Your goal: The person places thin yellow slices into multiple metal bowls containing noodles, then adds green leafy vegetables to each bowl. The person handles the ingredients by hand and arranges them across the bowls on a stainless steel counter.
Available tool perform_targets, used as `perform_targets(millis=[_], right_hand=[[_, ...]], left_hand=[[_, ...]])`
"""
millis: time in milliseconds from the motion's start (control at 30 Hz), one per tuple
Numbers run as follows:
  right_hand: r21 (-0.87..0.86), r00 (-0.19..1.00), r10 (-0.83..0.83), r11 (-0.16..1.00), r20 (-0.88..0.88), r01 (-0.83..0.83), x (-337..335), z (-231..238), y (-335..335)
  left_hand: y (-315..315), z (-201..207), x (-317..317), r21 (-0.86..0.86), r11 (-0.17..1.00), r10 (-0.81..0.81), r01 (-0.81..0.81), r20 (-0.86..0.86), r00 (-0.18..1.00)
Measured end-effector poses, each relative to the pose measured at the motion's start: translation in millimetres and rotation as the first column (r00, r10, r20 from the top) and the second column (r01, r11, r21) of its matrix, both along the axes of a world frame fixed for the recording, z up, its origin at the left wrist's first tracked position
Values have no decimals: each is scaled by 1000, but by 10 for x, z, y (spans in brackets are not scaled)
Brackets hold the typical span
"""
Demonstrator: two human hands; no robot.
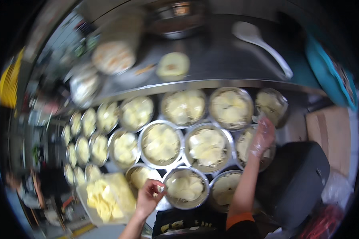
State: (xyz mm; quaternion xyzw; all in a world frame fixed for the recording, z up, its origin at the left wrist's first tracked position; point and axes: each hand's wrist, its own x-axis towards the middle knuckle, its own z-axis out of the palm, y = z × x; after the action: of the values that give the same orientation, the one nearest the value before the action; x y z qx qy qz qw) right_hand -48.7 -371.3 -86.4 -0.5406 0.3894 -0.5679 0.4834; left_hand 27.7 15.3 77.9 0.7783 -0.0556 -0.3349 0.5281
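Note:
Rows of round metal bowls hold pale yellow, thin round slices laid over a shredded filling. My right hand (263, 135), in a clear plastic glove, reaches to the far right bowl (278, 104); its fingers are blurred at the near rim, with a pale bit beside them. Low in the middle, my left hand (149, 196) is closed in a pinch, with something small and whitish at the fingertips. It is between a front bowl (183, 188) and a rectangular tub (127, 195) of loose pale yellow slices (103, 199).
A steel shelf (211, 59) runs behind the bowls, bearing a white ladle (263, 40), a pale round piece (173, 65) and a large metal bowl (175, 28). A teal basin (331, 67) stands far right, above a black box (293, 179). Another person (30, 191) is at far left.

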Motion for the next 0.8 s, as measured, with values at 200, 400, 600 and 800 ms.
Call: perform_targets(millis=[200, 400, 600, 800], right_hand=[[249, 885, 466, 855, 18, -455, -57, 170, 688], [254, 782, 509, 860, -361, -442, -156, 539, 1231], [213, 754, 581, 814, -305, -541, -171, 814, 1448], [151, 700, 633, 767, -330, -623, -96, 971, 1713]], left_hand=[[1849, 304, 127, -105, 776, 564, -622, 558, 609], [2835, 248, -2, 63, 592, 593, -803, 641, 487], [2670, 87, -9, 680, 665, -397, -310, 673, 624], [2493, -80, 368, 835, 543, -720, -86, 517, 463]])
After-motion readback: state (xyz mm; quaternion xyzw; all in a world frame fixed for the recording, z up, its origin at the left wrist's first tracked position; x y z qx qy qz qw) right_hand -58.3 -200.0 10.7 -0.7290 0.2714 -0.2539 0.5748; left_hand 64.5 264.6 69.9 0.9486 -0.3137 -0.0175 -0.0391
